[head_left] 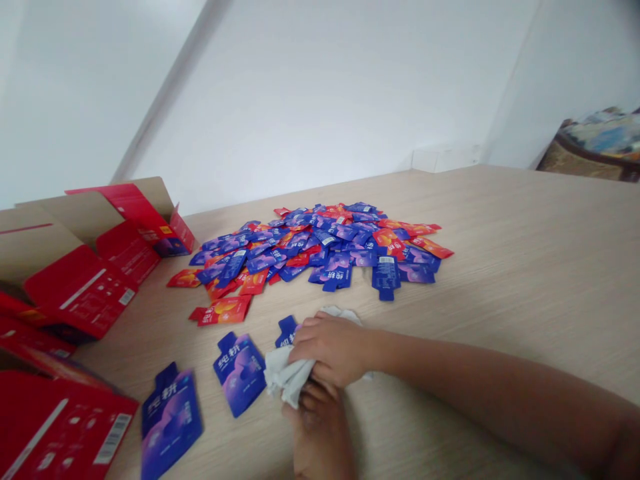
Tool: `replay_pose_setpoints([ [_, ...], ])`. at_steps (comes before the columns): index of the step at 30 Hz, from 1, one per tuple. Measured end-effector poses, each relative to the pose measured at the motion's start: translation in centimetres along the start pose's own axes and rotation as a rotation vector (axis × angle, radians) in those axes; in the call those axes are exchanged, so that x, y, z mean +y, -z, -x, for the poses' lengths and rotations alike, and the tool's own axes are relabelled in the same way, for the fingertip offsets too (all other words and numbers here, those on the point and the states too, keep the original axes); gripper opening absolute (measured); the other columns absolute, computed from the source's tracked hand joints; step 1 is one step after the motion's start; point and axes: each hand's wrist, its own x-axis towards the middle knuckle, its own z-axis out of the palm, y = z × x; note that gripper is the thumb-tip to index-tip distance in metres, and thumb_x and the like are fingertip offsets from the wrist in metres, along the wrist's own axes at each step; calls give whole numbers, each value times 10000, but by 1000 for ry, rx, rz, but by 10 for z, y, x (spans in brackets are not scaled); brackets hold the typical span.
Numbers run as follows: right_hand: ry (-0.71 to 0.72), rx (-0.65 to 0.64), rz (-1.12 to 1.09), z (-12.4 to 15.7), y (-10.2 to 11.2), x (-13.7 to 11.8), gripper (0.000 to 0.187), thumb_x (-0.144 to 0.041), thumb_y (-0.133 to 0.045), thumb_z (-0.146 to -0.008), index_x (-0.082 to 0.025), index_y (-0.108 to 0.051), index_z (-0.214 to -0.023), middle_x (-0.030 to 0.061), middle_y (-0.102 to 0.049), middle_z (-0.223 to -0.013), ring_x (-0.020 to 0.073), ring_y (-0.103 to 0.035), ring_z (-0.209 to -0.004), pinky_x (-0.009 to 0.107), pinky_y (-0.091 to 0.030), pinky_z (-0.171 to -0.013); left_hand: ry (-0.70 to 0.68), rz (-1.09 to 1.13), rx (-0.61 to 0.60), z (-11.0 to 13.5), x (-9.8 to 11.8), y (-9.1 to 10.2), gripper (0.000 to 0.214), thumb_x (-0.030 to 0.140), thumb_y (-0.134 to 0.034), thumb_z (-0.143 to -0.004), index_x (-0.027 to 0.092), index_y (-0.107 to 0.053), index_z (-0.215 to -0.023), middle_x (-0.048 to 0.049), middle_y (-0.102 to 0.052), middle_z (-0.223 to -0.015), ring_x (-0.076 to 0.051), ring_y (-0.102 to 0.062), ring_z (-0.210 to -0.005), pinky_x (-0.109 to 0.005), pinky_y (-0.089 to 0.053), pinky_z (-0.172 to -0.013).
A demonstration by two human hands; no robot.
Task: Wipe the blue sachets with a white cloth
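Clutching a cloth [286, 377], probably a wipe, between fingers [313, 339]

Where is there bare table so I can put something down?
Bare table lies right of the sachet pile and behind the right hand holding the cloth. It's crowded at the pile and leftward by the red boxes.

A crumpled white cloth [285, 377] lay bunched beneath the right hand's fingers [309, 335], one corner sticking out past them, with a blue sachet [287, 332] just beside them.
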Motion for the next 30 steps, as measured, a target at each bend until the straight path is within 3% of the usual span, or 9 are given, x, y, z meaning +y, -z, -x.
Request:
replay_pose_setpoints([
  [3,-121,5,43,-1,-1,7,323,-237,-501,-799,-209,-570,-1113,64,-603,-1017,210,-483,-927,360,-336,-804,-65,-118,22,0,-4,4,286,103,-494,-763,111,-658,-997,-184,-714,-867,-277,-664,-721,-420,-454,-699],
  [9,-298,94,93,1,0,16,296,-186,-505,-796,-180,-571,-1084,84,-586,-1027,226,-470,-969,377,-334,-816,-84,-184,45,1,-6,6,281,121,-511,-753,107,-655,-994,-247,-699,-933,-307,-670,-733,-427,-446,-694],
  [14,-202,152,42,2,3,9,378,-194,-517,-791,-191,-537,-1168,82,-567,-1103,220,-451,-1017,374,-320,-861,-77,-175,34,1,-4,4,289,113,-480,-776,108,-654,-1007,-227,-702,-943,-297,-668,-751,-434,-444,-713],
  [19,19,7,-13,0,1,0,323,-252,-497,-816,-224,-561,-1131,49,-596,-1089,204,-477,-994,364,-325,-869,-4,-26,8,0,-1,1,255,58,-468,-773,98,-679,-910,-131,-683,-714,-221,-626,-624,-365,-449,-645],
  [25,-91,7,34,-2,-4,8,319,-248,-495,-816,-230,-563,-1127,47,-602,-1052,204,-483,-948,366,-340,-828,-42,-105,33,0,-2,3,268,89,-495,-764,101,-653,-979,-188,-710,-838,-281,-660,-708,-400,-441,-677],
  [30,-240,107,63,-2,-3,17,345,-180,-494,-791,-207,-560,-1128,67,-594,-1047,216,-478,-959,374,-336,-820,-78,-173,97,0,-6,4,263,108,-512,-740,96,-649,-964,-238,-705,-905,-308,-665,-700,-412,-434,-661],
])
